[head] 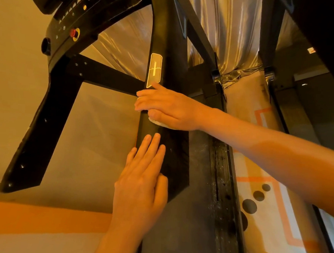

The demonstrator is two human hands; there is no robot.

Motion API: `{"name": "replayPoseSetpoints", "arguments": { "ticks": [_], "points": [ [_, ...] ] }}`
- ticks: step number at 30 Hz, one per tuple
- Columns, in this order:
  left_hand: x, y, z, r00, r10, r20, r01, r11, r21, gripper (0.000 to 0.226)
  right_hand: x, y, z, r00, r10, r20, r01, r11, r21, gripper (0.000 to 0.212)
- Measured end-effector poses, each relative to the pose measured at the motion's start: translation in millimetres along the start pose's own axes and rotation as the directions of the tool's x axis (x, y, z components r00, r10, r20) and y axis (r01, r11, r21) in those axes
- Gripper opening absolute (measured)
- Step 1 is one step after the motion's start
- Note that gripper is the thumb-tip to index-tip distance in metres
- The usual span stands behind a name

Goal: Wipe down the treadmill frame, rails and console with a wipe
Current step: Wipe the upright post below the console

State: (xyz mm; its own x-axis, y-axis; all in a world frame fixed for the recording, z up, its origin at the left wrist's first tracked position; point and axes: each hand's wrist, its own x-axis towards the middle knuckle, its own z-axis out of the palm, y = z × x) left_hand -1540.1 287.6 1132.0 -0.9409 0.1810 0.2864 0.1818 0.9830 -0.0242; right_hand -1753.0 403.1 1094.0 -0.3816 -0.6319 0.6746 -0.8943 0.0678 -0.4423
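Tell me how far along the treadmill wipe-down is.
Done: nothing visibly finished. In hand: the right hand holds the wipe against the black handrail below its plus-minus pad; left hand rests flat lower down. Left: console and the speckled side rail.

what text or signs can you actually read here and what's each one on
"+": on the pale control pad on the black rail.
Markings on the console by the yellow buttons: too small to read.
White tag at upper right: blurred, unreadable.
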Motion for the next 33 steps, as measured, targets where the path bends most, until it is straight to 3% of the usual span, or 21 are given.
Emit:
{"name": "replayPoseSetpoints", "arguments": {
  "ticks": [5,10,13,17,20,23,28,31,33],
  "points": [
    [-20,3,-7,0.995,0.087,0.04,-0.09,0.992,0.089,0.054,-55,-10,45,0.953,0.194,-0.232,-0.148,0.968,0.202,0.056],
    [-23,6,-2,0.998,0.056,0.0,-0.056,0.994,0.09,0.05,-92,-13,84,0.89,0.372,-0.262,-0.288,0.907,0.308,0.058],
    [-23,8,0,0.999,0.042,-0.032,-0.039,0.995,0.094,0.049,-85,-15,80,0.889,0.361,-0.281,-0.273,0.912,0.306,0.058],
    [-23,10,3,0.996,0.017,-0.084,-0.01,0.996,0.088,0.046,-50,-26,53,0.934,0.203,-0.294,-0.129,0.959,0.252,0.051],
    [-23,10,5,0.995,0.023,-0.099,-0.013,0.995,0.102,0.046,-24,-28,32,0.976,0.042,-0.212,-0.015,0.992,0.126,0.046],
    [-23,9,5,0.994,0.037,-0.107,-0.024,0.993,0.115,0.048,-28,-18,25,0.991,-0.023,-0.134,0.032,0.998,0.06,0.051],
    [-23,8,4,0.995,0.05,-0.09,-0.037,0.99,0.139,0.045,-82,0,50,0.985,0.071,-0.155,-0.066,0.997,0.042,0.053],
    [-24,9,3,0.996,0.039,-0.083,-0.028,0.991,0.131,0.046,-87,-10,65,0.955,0.191,-0.227,-0.164,0.977,0.134,0.053],
    [-24,9,2,0.996,0.034,-0.079,-0.025,0.993,0.118,0.046,-74,-17,60,0.943,0.203,-0.264,-0.155,0.969,0.191,0.054]
  ]
}}
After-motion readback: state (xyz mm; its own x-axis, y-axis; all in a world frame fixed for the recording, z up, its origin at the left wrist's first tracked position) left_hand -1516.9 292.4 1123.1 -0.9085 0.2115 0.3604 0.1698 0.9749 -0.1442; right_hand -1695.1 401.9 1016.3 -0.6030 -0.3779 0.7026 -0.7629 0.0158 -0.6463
